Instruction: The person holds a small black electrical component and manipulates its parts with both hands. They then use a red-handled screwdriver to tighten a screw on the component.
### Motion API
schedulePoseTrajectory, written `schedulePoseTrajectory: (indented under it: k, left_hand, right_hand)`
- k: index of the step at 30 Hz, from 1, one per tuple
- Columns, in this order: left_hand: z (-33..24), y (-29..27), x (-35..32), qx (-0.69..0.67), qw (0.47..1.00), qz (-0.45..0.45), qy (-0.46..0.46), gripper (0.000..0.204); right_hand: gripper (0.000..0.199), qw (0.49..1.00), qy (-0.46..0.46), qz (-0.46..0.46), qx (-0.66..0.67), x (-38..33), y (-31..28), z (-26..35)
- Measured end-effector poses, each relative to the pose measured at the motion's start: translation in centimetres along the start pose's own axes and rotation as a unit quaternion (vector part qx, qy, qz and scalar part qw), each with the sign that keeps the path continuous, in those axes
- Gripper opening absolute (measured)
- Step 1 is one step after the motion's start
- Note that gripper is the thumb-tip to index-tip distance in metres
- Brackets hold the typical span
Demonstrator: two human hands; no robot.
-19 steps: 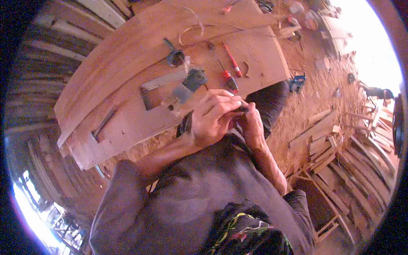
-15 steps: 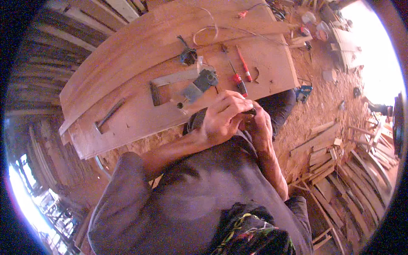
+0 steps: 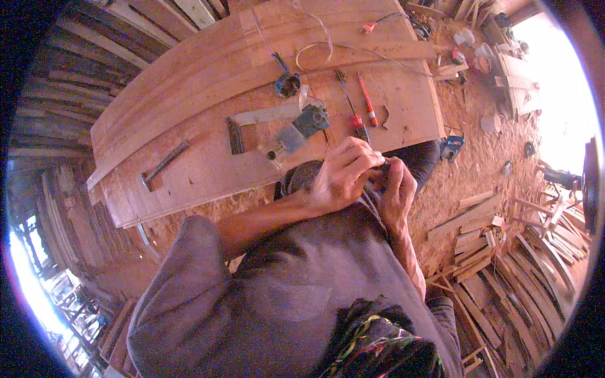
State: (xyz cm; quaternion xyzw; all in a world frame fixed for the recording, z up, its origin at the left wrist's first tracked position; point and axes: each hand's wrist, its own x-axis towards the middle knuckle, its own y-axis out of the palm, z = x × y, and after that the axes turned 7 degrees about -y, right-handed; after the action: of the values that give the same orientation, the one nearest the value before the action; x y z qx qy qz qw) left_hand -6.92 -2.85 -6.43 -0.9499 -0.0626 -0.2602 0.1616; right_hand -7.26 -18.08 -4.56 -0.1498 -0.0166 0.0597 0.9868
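Just past the near edge of the wooden workbench (image 3: 208,165), my left hand (image 3: 345,174) and my right hand (image 3: 397,187) meet in front of my body. Pinched between their fingertips is a small dark piece (image 3: 386,164), mostly hidden, its kind unclear. Closest to my left hand on the bench lies a red-and-black screwdriver (image 3: 357,121). A slim red tool (image 3: 368,101) rests beside it. Left of these sits a dark blue power tool part (image 3: 312,120) with a clear plastic base (image 3: 289,139). A blue-and-black housing (image 3: 287,85) with a cord is farther back.
A metal square (image 3: 265,114) and a hammer (image 3: 165,165) lie on the bench's left half. A pale cord (image 3: 328,38) loops across the back. On the dusty floor to the right are a blue tool (image 3: 451,147) and stacked wood strips (image 3: 513,296).
Both hands have shifted slightly right with the dark piece, and less of it shows now. My right thumb and fingers have changed position. The bench items lie as before; the view has tilted a little.
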Motion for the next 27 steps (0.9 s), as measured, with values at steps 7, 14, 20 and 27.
schedulePoseTrajectory:
  k: [7, 14, 20, 27]
  left_hand:
    - [0.2, 0.1, -0.5, -0.013, 0.999, 0.003, -0.033, 0.032]
    - [0.6, 0.1, -1.4, -0.026, 0.997, 0.029, -0.064, 0.034]
    - [0.9, 0.3, -1.5, 0.001, 0.999, 0.013, -0.031, 0.031]
    - [1.1, -0.2, -1.0, 0.008, 0.998, 0.022, -0.060, 0.030]
  right_hand:
    - [0.036, 0.953, 0.163, 0.056, 0.249, 0.1, -1.2, -0.7]
    - [0.039, 0.950, 0.171, 0.049, 0.258, -0.5, -0.5, -1.0]
    - [0.044, 0.994, 0.099, 0.021, 0.046, -1.0, 0.2, -1.4]
    - [0.034, 0.963, 0.156, 0.038, 0.216, -0.5, 0.5, -2.1]
